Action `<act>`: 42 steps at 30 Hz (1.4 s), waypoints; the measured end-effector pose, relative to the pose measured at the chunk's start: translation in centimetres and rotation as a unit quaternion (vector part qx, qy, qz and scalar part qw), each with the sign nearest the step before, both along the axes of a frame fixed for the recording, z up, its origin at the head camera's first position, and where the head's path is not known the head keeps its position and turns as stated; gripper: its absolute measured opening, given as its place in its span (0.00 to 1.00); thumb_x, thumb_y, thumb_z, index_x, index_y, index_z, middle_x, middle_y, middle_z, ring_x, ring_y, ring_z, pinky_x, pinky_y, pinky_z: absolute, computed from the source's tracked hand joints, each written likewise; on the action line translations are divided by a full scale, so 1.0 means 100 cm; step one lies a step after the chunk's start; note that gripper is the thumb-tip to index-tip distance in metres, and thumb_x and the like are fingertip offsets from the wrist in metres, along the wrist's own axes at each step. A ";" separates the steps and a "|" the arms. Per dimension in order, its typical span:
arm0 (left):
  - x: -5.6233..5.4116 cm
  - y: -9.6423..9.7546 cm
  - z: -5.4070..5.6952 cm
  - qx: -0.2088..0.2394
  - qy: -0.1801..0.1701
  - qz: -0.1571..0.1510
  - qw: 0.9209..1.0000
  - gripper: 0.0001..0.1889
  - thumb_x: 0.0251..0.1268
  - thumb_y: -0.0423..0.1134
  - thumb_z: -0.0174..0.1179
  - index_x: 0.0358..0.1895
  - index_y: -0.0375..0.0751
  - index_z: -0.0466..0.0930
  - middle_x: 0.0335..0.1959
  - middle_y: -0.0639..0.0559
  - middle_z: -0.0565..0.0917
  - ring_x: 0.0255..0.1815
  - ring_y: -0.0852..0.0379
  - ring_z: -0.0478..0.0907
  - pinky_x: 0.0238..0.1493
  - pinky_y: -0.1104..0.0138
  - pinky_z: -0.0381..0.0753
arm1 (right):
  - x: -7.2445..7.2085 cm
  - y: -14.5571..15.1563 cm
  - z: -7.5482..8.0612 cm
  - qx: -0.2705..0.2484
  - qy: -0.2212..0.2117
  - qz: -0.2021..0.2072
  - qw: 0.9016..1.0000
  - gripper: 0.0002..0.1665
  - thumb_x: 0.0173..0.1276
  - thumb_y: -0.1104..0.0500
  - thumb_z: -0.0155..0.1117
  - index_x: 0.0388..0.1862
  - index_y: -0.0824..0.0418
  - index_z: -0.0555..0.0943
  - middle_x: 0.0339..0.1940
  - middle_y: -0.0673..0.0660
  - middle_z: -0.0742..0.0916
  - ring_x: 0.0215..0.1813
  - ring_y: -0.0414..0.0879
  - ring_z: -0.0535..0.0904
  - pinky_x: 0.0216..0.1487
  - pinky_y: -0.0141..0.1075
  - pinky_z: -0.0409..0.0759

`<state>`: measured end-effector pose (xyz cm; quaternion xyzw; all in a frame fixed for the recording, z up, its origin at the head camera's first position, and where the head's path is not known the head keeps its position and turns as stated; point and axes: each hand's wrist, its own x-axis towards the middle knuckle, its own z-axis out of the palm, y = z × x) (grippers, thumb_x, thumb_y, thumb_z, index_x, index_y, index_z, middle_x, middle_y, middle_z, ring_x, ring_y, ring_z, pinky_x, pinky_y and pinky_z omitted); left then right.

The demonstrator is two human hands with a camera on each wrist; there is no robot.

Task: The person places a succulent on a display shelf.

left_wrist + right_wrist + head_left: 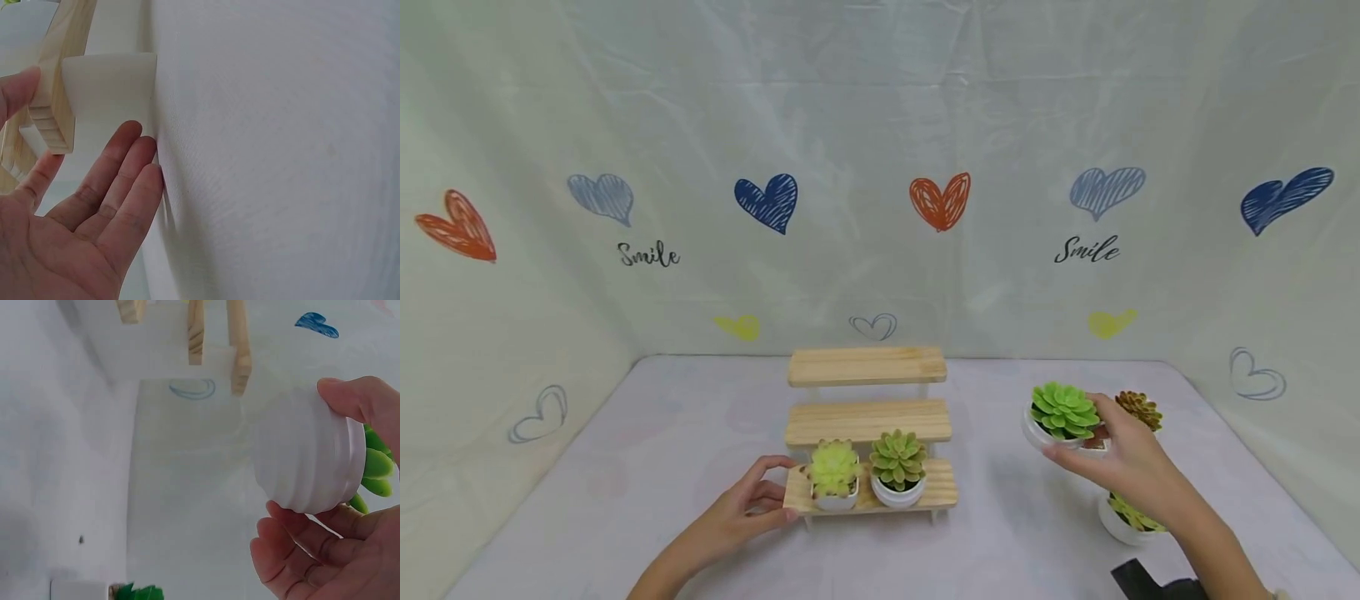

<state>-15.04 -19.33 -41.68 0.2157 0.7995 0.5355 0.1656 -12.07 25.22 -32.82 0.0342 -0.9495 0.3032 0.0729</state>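
Observation:
A three-tier wooden plant stand (pixel 868 421) with white supports stands at the middle of the table. My left hand (pixel 747 507) pinches the left end of its lowest tier (pixel 53 109) between thumb and index finger, the other fingers extended below. On that tier sit a pale yellow-green succulent (pixel 833 471) in a white pot and, to its right, a green succulent (pixel 898 460) with reddish tips. Right of the stand, my right hand (pixel 1123 458) holds a bright green potted succulent (pixel 1063 410) above the table, thumb and fingers around its ribbed white pot (pixel 306 456).
Behind my right hand stands a brownish succulent (pixel 1138 407), and nearer me a yellow-green one in a white pot (pixel 1123 527), partly covered by the wrist. A black object (pixel 1150 582) shows at the bottom edge. A curtain printed with hearts (pixel 880 108) surrounds the white table (pixel 647 467).

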 end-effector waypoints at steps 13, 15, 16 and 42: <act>-0.001 0.002 0.002 0.005 0.004 -0.003 1.000 0.31 0.63 0.39 0.60 0.64 0.36 0.55 0.45 0.38 0.81 0.44 0.66 0.79 0.42 0.72 0.77 | -0.023 -0.069 0.009 -0.056 0.036 0.075 0.995 0.39 0.53 0.46 0.72 0.58 0.63 0.69 0.46 0.56 0.80 0.38 0.45 0.74 0.34 0.32 0.74; -0.001 0.002 0.002 0.006 0.001 -0.003 1.000 0.31 0.63 0.39 0.60 0.64 0.36 0.55 0.45 0.38 0.81 0.44 0.66 0.79 0.42 0.72 0.76 | -0.026 -0.077 0.009 -0.069 0.037 0.088 0.993 0.39 0.53 0.46 0.72 0.58 0.63 0.69 0.46 0.56 0.80 0.38 0.45 0.74 0.34 0.32 0.74; -0.001 0.002 0.002 0.006 -0.001 -0.004 1.000 0.31 0.63 0.39 0.60 0.64 0.36 0.55 0.45 0.38 0.81 0.44 0.66 0.79 0.42 0.72 0.76 | -0.028 -0.082 0.009 -0.075 0.036 0.092 0.992 0.39 0.53 0.47 0.72 0.58 0.63 0.69 0.46 0.56 0.80 0.38 0.45 0.74 0.35 0.33 0.74; 0.000 0.000 0.000 0.003 -0.011 0.002 1.000 0.31 0.63 0.39 0.60 0.64 0.37 0.55 0.44 0.39 0.81 0.43 0.66 0.79 0.41 0.72 0.76 | -0.059 -0.175 0.004 -0.125 -0.031 0.149 0.980 0.39 0.53 0.48 0.73 0.57 0.66 0.69 0.41 0.56 0.78 0.38 0.45 0.72 0.35 0.35 0.73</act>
